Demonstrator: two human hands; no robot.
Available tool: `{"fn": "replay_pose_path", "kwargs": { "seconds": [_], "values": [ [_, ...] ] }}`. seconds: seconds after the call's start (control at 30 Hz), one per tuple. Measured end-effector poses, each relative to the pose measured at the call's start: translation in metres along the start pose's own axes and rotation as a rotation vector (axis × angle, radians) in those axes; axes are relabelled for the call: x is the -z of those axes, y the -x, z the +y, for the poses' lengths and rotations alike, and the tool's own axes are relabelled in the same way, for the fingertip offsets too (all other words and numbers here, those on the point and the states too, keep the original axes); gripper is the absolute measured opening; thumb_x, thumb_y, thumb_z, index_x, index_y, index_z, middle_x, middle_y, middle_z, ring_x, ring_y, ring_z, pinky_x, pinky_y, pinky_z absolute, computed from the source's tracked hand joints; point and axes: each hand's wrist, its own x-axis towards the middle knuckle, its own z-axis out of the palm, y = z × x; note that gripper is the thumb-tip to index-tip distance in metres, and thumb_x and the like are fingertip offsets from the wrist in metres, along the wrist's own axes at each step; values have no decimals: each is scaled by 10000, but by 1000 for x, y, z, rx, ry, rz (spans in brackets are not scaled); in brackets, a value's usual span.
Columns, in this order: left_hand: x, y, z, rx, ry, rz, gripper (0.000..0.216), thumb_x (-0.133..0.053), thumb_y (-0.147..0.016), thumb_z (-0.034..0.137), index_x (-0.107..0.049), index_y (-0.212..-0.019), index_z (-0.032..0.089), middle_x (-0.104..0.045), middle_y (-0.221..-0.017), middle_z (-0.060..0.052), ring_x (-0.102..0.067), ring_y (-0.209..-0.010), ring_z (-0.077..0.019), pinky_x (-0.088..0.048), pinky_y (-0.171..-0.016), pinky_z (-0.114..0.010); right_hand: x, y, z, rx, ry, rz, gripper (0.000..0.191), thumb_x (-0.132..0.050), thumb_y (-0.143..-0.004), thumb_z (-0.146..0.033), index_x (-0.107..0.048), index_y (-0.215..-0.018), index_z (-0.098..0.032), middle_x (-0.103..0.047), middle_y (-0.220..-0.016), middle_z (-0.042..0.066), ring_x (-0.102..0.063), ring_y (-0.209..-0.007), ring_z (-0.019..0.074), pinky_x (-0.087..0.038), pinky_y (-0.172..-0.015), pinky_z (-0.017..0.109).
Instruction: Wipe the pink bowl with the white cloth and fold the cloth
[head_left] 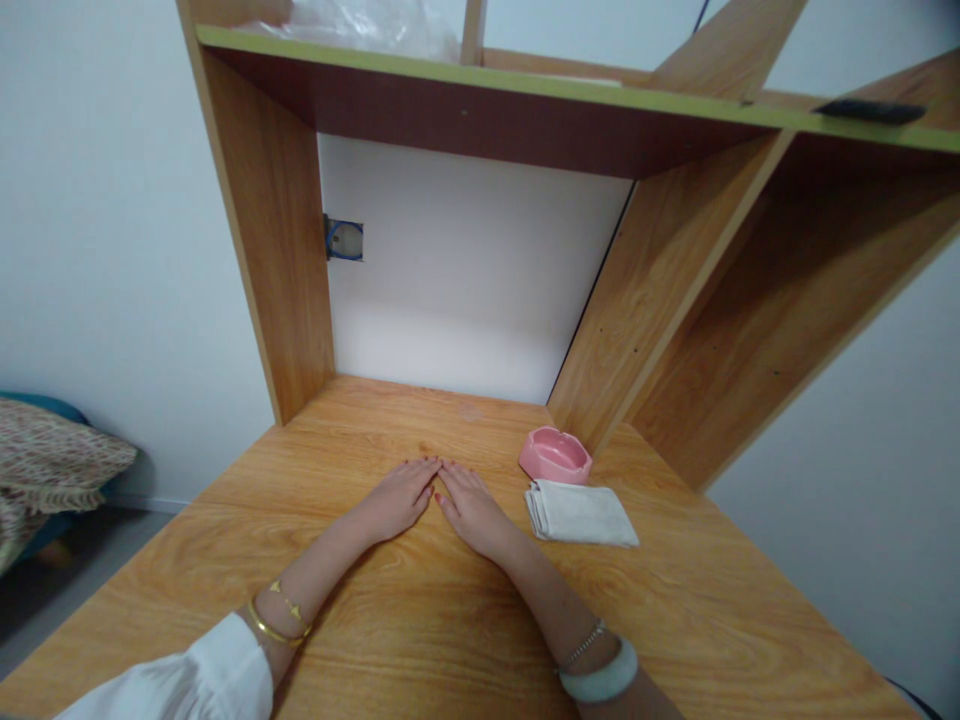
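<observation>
On the wooden desk (pixel 420 620), both hands rest palm down, well in from the front edge. Left hand (pixel 397 500): laid flat, fingers side by side and fairly straight, thumb a little apart. Right hand (pixel 476 510): same pose mirrored, fingers close together, thumb angled out toward the left hand. Fingertips of the two hands come together at a point; can't tell if they actually touch.

Folded cloth (pixel 585 513), pale grey, lies flat to the right of the right hand, apart from its fingers, with bare wood between. It sits nearer the right wrist than any fingertip; the left fingers are farther off. Pink dish (pixel 536 462), angular sides, stands upright just behind the cloth, also right of the right fingertips and apart from them. Can't tell if dish and cloth touch. Divider (pixel 637 290) rises just behind the dish.

Gold bangle (pixel 264 625) on the left wrist, below a white sleeve's (pixel 217 665) cuff; pale bangle (pixel 602 682) on the right forearm. Shelf (pixel 525 125) overhead, clear plastic (pixel 367 28) on top. Wall box (pixel 346 241) at back left, blue wire inside.
</observation>
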Motion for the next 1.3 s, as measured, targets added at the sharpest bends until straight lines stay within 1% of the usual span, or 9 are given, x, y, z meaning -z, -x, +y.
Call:
{"fn": "replay_pose_path", "kwargs": {
  "seconds": [0.27, 0.4, 0.5, 0.63, 0.83, 0.97, 1.03, 1.13, 1.3],
  "values": [
    [2, 0, 2, 7, -20, -16, 471, -313, -858, 239, -350, -1308, 106, -376, -1356, -120, -326, -1254, -190, -225, -1051, -374, 1, 0, 0, -3, 12, -17, 499, -273, -883, -317, -310, -1339, -118, -322, -1384, 112, -241, -1287, 212, -190, -1049, 414],
    [3, 0, 3, 11, -25, -28, 473, -304, -861, 236, -349, -1309, 90, -371, -1357, -126, -326, -1253, -195, -225, -1051, -381, 1, 0, -1, -2, 1, -4, 497, -283, -881, -315, -309, -1340, -124, -316, -1387, 113, -243, -1286, 213, -192, -1047, 417],
    [3, 0, 3, 7, -23, -23, 471, -307, -861, 238, -350, -1308, 96, -374, -1356, -123, -331, -1251, -197, -232, -1047, -386, 1, 0, -1, -1, -4, 3, 493, -288, -879, -308, -311, -1339, -130, -314, -1388, 110, -244, -1285, 210, -196, -1046, 417],
    [2, 0, 2, 5, -24, -10, 473, -310, -859, 233, -344, -1313, 104, -375, -1356, -121, -334, -1249, -193, -233, -1046, -380, 1, 0, -2, -6, -5, -5, 499, -287, -878, -300, -316, -1334, -100, -312, -1387, 123, -239, -1287, 216, -191, -1048, 418],
    [0, 0, 0, 1, -36, -19, 479, -296, -862, 240, -329, -1323, 114, -370, -1360, -115, -327, -1253, -186, -223, -1051, -375, 0, 1, -1, -6, -7, 2, 493, -293, -878, -298, -317, -1336, -117, -318, -1385, 115, -246, -1285, 214, -195, -1044, 415],
    [1, -1, 1, 4, -30, -27, 481, -297, -861, 237, -337, -1317, 90, -362, -1362, -127, -321, -1256, -194, -219, -1052, -380, 0, 1, -2, -9, -17, 16, 487, -300, -877, -298, -318, -1337, -138, -319, -1386, 107, -254, -1282, 210, -193, -1044, 418],
    [2, -1, 1, 11, -24, -30, 480, -303, -859, 233, -345, -1312, 79, -361, -1361, -134, -323, -1256, -200, -218, -1052, -387, 1, 1, -2, -8, -17, 10, 491, -298, -877, -298, -320, -1335, -122, -317, -1385, 117, -249, -1284, 215, -191, -1044, 422],
    [1, -1, 1, 8, -15, -20, 478, -311, -854, 226, -349, -1309, 84, -365, -1359, -135, -327, -1253, -204, -225, -1048, -397, 1, 1, -2, -7, -14, 2, 495, -292, -877, -298, -326, -1329, -99, -320, -1381, 131, -244, -1285, 221, -193, -1044, 423],
    [-1, -1, 0, -4, -16, 3, 474, -319, -852, 225, -354, -1308, 103, -378, -1352, -127, -332, -1251, -197, -231, -1047, -388, 1, 1, -2, -2, -17, 15, 488, -287, -880, -302, -330, -1328, -116, -325, -1380, 123, -247, -1284, 214, -196, -1042, 423]
  ]
}}
